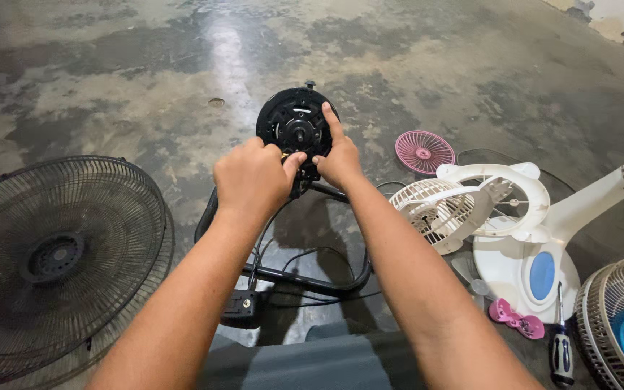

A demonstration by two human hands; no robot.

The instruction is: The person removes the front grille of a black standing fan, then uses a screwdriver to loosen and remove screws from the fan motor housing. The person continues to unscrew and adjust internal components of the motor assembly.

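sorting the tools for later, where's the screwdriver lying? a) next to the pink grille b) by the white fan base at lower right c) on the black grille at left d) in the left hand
b: the screwdriver lies on the floor beside the white fan base, at lower right.

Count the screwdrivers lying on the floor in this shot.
1. A single screwdriver with a black and blue handle lies at the lower right, beside the white fan base and pink fan blade. Others may be hidden under the fan parts.
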